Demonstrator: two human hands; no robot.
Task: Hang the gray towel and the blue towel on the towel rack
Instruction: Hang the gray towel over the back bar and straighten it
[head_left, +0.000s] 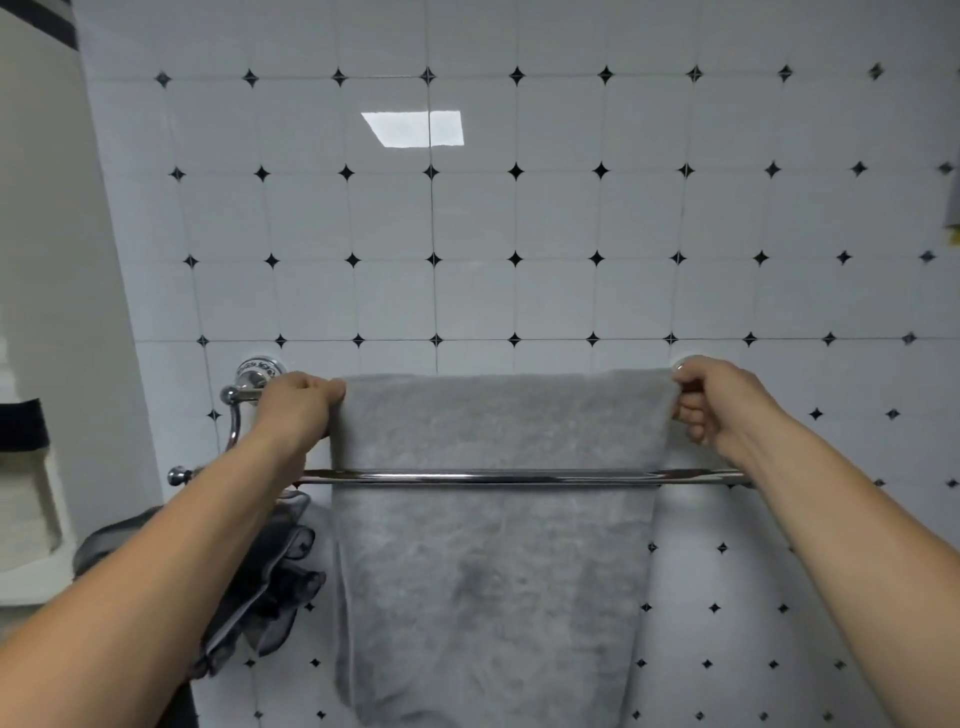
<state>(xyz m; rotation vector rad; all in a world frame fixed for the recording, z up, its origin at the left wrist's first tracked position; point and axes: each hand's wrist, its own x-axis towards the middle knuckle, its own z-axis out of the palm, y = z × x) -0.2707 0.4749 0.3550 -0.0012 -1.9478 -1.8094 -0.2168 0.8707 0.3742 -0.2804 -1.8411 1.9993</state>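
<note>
The gray towel (493, 545) hangs over the back bar of the chrome towel rack (467, 476), falling behind the front bar. My left hand (298, 405) pinches the towel's top left corner at the back bar. My right hand (719, 400) pinches its top right corner. The back bar is hidden under the towel; its left mount (254, 371) shows beside my left hand. No blue towel is in view.
A white tiled wall (519, 218) with small black diamonds fills the view. A dark sheer ruffled cloth (275, 582) hangs below the rack's left end. At the far left stands a white ledge (31, 519) with a dark band above it.
</note>
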